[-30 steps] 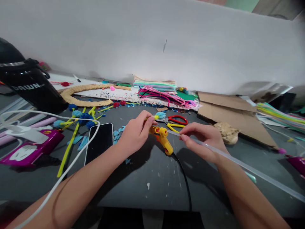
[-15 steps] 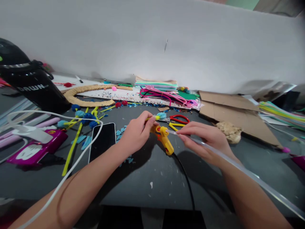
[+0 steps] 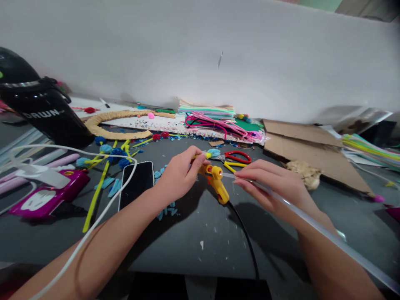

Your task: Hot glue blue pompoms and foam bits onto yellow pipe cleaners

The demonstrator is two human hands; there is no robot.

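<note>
Clear glue stick (image 3: 343,245), clamped in the right hand (image 3: 271,179), slants from near right toward yellow glue gun (image 3: 220,189); left hand (image 3: 178,177) pinches a blue-yellow pipe-cleaner flower (image 3: 213,154).

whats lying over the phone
A white cable passes over the phone's upper left part, and the left forearm hides its lower end. The dark screen between shows nothing lying there; what sits beneath is covered.
</note>
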